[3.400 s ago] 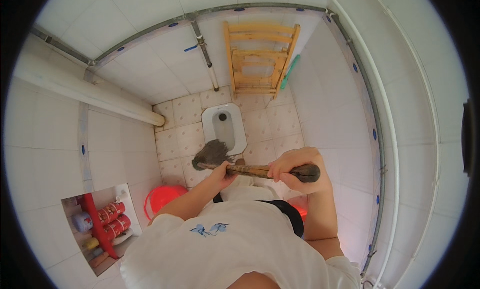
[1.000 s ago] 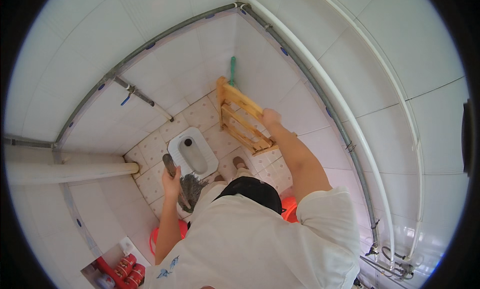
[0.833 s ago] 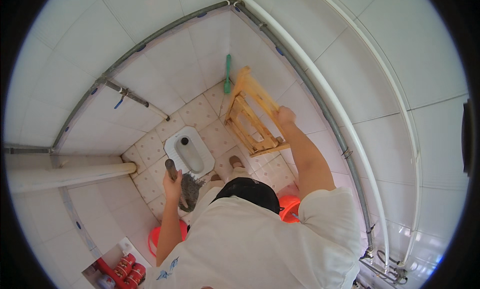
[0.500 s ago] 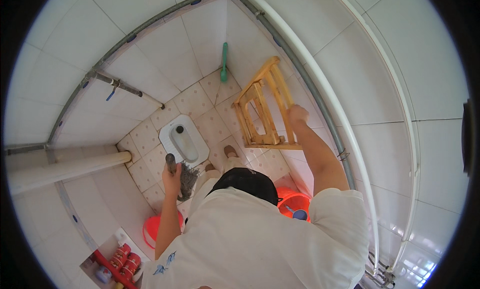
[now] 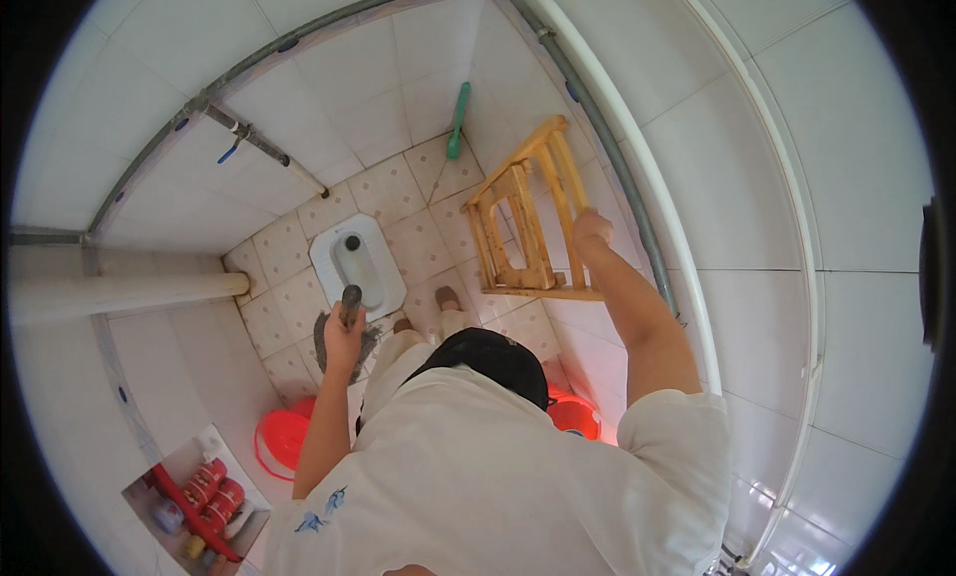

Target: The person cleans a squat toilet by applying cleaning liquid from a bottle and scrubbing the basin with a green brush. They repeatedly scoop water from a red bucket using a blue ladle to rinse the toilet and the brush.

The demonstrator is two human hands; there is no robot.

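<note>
Wooden frame (image 5: 539, 223) was nr R wall (image 5: 518, 83), its bar clamped in R hand (image 5: 593, 228). L hand (image 5: 345, 341), well apart, gripped mop handle (image 5: 351, 301); mop head (image 5: 322, 339) was below, just beside squat toilet (image 5: 370, 265).

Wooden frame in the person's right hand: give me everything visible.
The wooden frame is yellow-brown and looks varnished, with long bars, crosspieces and an inner section around an opening. It appears whole and slants in view, to the right of the toilet and near the right wall. The right hand grips one bar; whether it touches wall or floor is unclear.
</note>
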